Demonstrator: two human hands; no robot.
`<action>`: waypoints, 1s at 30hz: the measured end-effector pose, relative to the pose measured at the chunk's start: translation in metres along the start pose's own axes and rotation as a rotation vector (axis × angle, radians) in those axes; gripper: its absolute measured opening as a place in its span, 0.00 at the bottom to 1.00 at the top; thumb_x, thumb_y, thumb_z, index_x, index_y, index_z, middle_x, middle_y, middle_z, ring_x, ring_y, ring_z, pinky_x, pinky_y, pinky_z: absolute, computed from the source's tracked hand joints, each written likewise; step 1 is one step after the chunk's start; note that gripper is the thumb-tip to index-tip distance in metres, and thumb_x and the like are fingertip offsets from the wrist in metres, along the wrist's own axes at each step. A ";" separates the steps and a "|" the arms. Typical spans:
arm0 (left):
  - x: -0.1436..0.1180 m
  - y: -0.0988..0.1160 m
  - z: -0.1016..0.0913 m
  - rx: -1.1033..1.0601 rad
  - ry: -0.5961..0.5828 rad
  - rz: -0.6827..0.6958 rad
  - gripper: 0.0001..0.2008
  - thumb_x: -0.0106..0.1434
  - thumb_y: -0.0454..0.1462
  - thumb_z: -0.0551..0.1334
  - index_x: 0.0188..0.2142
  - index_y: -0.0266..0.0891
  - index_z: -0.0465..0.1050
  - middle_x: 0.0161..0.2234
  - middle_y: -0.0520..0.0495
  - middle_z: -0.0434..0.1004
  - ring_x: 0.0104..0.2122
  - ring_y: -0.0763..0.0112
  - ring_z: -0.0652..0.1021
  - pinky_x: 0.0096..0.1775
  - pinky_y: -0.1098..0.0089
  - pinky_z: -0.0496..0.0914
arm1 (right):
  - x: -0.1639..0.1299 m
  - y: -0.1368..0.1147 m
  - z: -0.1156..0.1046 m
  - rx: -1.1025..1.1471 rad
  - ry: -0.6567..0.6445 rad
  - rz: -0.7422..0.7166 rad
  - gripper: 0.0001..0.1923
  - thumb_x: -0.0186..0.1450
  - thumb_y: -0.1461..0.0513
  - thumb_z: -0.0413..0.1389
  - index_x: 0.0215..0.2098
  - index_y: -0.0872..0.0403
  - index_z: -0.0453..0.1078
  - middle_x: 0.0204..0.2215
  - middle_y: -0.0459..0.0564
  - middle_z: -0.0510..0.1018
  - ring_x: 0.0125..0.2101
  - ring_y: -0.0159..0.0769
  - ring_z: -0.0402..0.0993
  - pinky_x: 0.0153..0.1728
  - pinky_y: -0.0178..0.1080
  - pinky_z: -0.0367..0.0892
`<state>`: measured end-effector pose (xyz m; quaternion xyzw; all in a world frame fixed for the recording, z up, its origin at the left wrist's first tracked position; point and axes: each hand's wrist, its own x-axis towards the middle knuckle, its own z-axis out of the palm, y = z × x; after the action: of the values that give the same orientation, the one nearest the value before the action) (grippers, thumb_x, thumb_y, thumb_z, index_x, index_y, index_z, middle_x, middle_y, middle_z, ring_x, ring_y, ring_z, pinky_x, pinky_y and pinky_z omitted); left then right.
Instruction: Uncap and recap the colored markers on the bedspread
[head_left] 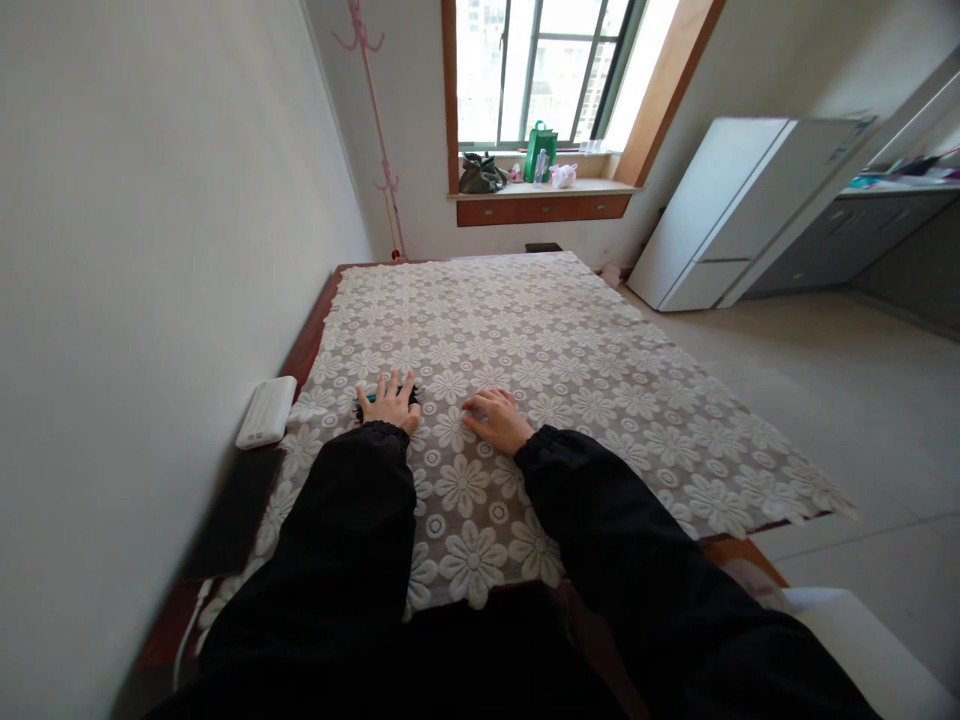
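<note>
left hand (390,403) flat, fingers spread on dark brush (384,398) | right hand (496,417) loosely curled, holding nothing, on lace cover (570,350) | white power bank (266,411) at bed's left edge

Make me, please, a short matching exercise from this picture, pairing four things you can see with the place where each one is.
Things:
1. left hand
2. right hand
3. white power bank
4. green bag

Places:
A. on the window sill
B. flat on the lace cloth, on nothing else
C. beside the wall, at the cloth's left edge
D. on a dark brush

Pairs: 1-D, 2-B, 3-C, 4-A
</note>
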<state>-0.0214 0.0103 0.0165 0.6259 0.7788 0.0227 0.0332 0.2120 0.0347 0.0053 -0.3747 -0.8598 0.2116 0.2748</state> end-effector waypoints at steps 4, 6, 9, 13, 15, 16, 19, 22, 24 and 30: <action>0.000 -0.001 -0.003 -0.017 0.000 0.040 0.34 0.64 0.35 0.48 0.70 0.45 0.50 0.71 0.44 0.48 0.70 0.51 0.51 0.64 0.33 0.36 | 0.000 0.000 0.001 0.008 0.000 -0.001 0.07 0.65 0.62 0.60 0.42 0.51 0.75 0.43 0.49 0.80 0.50 0.40 0.71 0.61 0.51 0.48; 0.001 -0.002 -0.002 -0.031 0.007 0.042 0.34 0.64 0.34 0.49 0.70 0.45 0.50 0.71 0.44 0.48 0.69 0.50 0.52 0.64 0.33 0.37 | 0.000 0.002 0.002 0.010 0.000 -0.007 0.07 0.65 0.61 0.60 0.42 0.51 0.75 0.43 0.49 0.80 0.50 0.40 0.71 0.61 0.52 0.47; 0.002 -0.002 0.000 -0.042 0.029 0.055 0.34 0.63 0.33 0.50 0.69 0.46 0.54 0.71 0.46 0.49 0.69 0.50 0.53 0.64 0.33 0.38 | 0.000 0.003 0.003 0.003 -0.008 -0.008 0.06 0.66 0.61 0.59 0.42 0.50 0.76 0.43 0.49 0.80 0.50 0.41 0.71 0.62 0.53 0.46; 0.000 0.001 -0.001 -0.051 0.091 0.067 0.33 0.61 0.32 0.50 0.66 0.46 0.60 0.69 0.46 0.54 0.68 0.52 0.56 0.64 0.33 0.38 | 0.000 0.001 0.003 -0.006 -0.021 -0.008 0.07 0.65 0.60 0.60 0.42 0.50 0.76 0.43 0.50 0.80 0.51 0.41 0.71 0.62 0.53 0.45; -0.001 0.002 -0.005 -0.068 0.125 0.082 0.32 0.60 0.31 0.51 0.65 0.48 0.63 0.69 0.47 0.56 0.68 0.54 0.56 0.65 0.35 0.38 | -0.001 0.001 0.004 0.002 -0.014 0.008 0.07 0.65 0.62 0.61 0.41 0.50 0.76 0.43 0.49 0.80 0.51 0.41 0.71 0.62 0.54 0.45; -0.002 0.003 -0.007 -0.079 0.143 0.090 0.32 0.59 0.30 0.52 0.63 0.48 0.65 0.68 0.47 0.57 0.68 0.54 0.56 0.65 0.35 0.38 | -0.001 0.001 0.004 0.005 -0.013 0.005 0.07 0.64 0.62 0.61 0.42 0.49 0.76 0.43 0.48 0.80 0.51 0.41 0.71 0.62 0.54 0.45; -0.003 0.006 -0.011 -0.142 0.226 0.164 0.31 0.59 0.29 0.53 0.61 0.49 0.68 0.65 0.47 0.63 0.67 0.54 0.60 0.66 0.36 0.39 | -0.001 0.002 0.006 0.007 0.011 0.006 0.09 0.64 0.62 0.61 0.44 0.50 0.75 0.43 0.48 0.79 0.50 0.40 0.72 0.62 0.53 0.46; -0.004 0.010 -0.009 -0.227 0.338 0.439 0.28 0.63 0.29 0.52 0.61 0.46 0.68 0.61 0.46 0.70 0.64 0.57 0.65 0.67 0.38 0.41 | -0.001 0.002 0.008 0.012 0.032 0.023 0.14 0.63 0.63 0.60 0.48 0.49 0.73 0.43 0.48 0.79 0.49 0.41 0.73 0.62 0.54 0.49; -0.005 0.014 -0.005 -0.276 0.402 0.691 0.26 0.67 0.31 0.50 0.62 0.46 0.67 0.60 0.46 0.71 0.64 0.60 0.66 0.68 0.44 0.47 | -0.001 0.003 0.008 0.062 0.057 0.026 0.24 0.62 0.64 0.59 0.57 0.50 0.67 0.44 0.49 0.79 0.49 0.42 0.73 0.62 0.54 0.51; -0.012 0.031 0.010 -0.564 0.429 1.022 0.24 0.70 0.38 0.57 0.64 0.45 0.63 0.55 0.43 0.77 0.58 0.63 0.74 0.60 0.61 0.69 | -0.001 0.008 0.012 0.166 0.120 -0.048 0.33 0.62 0.61 0.59 0.65 0.49 0.59 0.59 0.56 0.70 0.59 0.46 0.65 0.60 0.50 0.60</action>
<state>0.0124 0.0052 0.0096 0.8682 0.3341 0.3660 0.0249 0.2090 0.0376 -0.0089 -0.3419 -0.8301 0.2524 0.3610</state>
